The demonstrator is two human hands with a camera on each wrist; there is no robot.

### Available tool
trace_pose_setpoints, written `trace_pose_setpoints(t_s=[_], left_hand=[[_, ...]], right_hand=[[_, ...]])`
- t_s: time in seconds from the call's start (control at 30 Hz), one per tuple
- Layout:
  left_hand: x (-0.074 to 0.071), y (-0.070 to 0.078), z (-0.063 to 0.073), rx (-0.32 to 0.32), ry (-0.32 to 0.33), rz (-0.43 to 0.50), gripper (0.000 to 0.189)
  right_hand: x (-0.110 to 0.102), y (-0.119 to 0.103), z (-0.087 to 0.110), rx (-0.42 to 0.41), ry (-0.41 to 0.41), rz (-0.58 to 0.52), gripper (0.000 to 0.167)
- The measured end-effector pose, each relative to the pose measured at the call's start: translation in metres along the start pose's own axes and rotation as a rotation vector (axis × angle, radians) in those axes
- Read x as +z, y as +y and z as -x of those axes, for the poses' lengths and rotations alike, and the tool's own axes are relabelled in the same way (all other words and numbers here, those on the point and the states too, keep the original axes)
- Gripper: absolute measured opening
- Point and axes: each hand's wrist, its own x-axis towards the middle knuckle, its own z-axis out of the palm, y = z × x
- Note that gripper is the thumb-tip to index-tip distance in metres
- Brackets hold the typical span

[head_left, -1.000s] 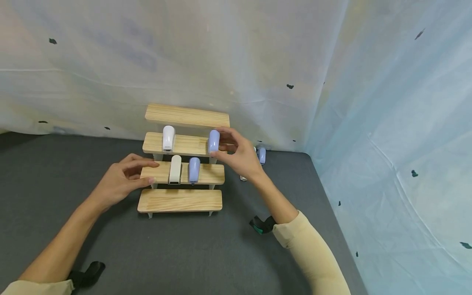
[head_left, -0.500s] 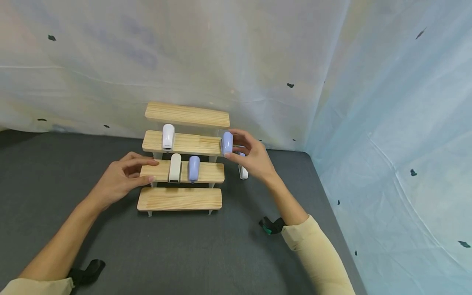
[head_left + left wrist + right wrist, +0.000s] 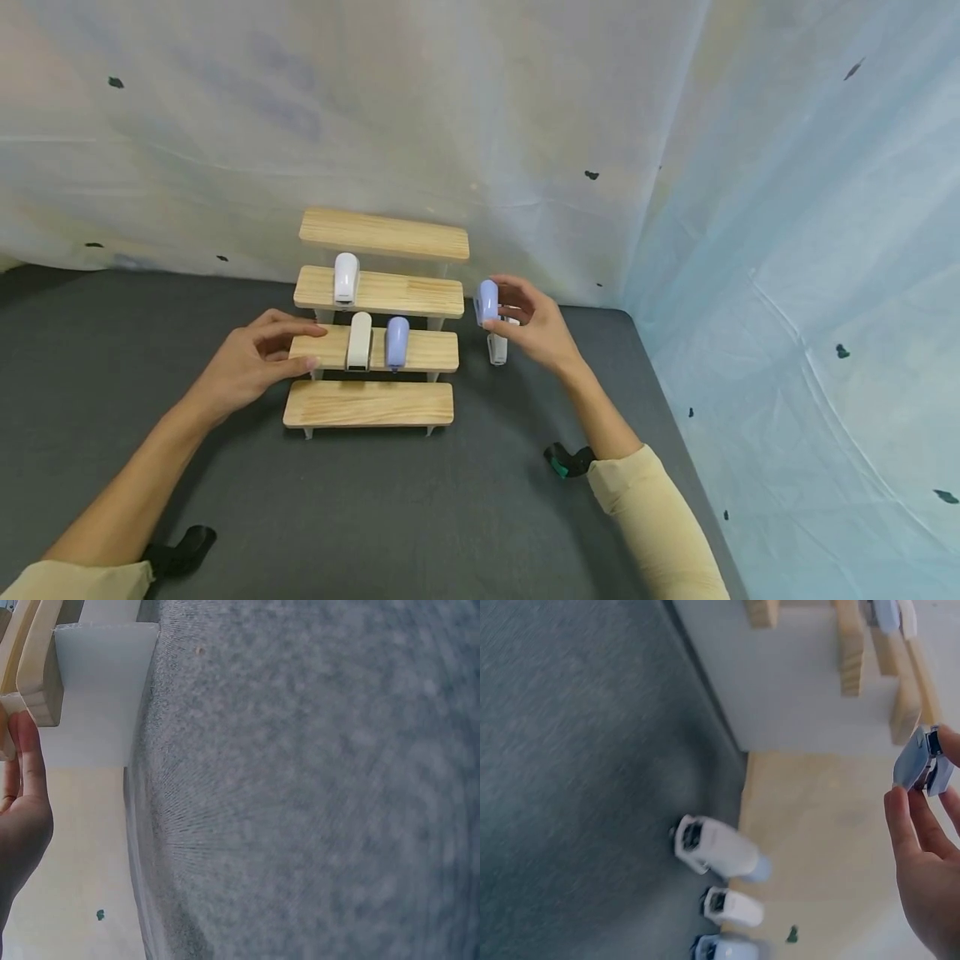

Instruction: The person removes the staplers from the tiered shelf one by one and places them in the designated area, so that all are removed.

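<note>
1. Right grip (image 3: 538, 330) pinches a purple stapler (image 3: 487, 300) between thumb and fingers, right of the shelf stand (image 3: 367, 404).
2. Left grip (image 3: 243, 362) holds the stand's left edge.
3. Stapler has moved right since earlier.

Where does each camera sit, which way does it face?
Head: on the head, facing forward and down at the wooden rack; left hand, right hand and forearms show.
Left wrist: on that wrist, facing rack and grey surface; left hand at frame left.
Right wrist: likewise, facing surface, staplers, rack; right hand at frame right.
Head, right wrist share the held lilac stapler.
</note>
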Motion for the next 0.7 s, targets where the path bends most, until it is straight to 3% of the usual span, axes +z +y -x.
trace_pose_setpoints(t_s=[0.1,0.3,0.7], left_hand=[[0.002,-0.001,-0.001,-0.003,-0.003,0.018,0.038],[0.001,-0.002,0.0,-0.001,0.013,0.006,0.038],[0.002,-0.002,0.0,0.011,0.014,0.006,0.037]], right_hand=[[-0.006,0.02,0.002,0.009,0.003,-0.023,0.061],[-0.012,0.033,0.005,0.043,-0.01,-0.032,0.061],[-0.017,0.024,0.016,0.1,0.007,0.014,0.061]])
